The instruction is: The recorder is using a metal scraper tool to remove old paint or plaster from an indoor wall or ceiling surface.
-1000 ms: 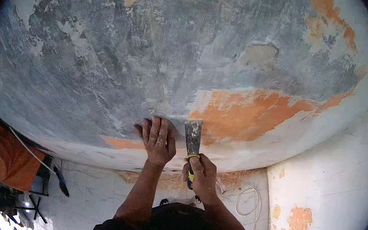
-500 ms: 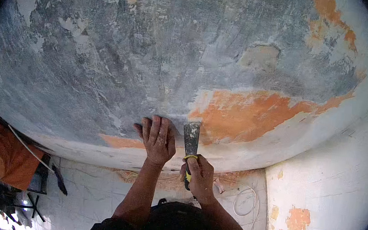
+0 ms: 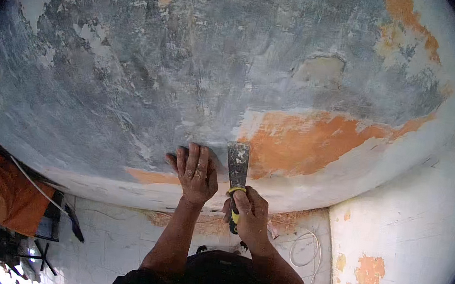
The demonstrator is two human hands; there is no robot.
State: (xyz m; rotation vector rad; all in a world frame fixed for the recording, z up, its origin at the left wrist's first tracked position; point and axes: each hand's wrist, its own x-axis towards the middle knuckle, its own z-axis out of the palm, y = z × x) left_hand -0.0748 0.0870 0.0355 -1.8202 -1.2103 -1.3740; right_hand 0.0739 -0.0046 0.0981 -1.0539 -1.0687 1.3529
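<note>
Scraper [image 3: 237, 180] points up-wall, long axis near upright — flat, speckled blade [image 3: 237, 161]. Right hand [image 3: 250, 215] wraps its handle; left hand [image 3: 195, 179] — fingers extended, holding nothing — touches mottled grey wall [image 3: 200, 83].

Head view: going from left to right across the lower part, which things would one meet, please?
Orange-brown cloth, dark end of the pale stick, left hand, scraper held in the right hand, pale looped cable, orange patch on the side wall.
</note>
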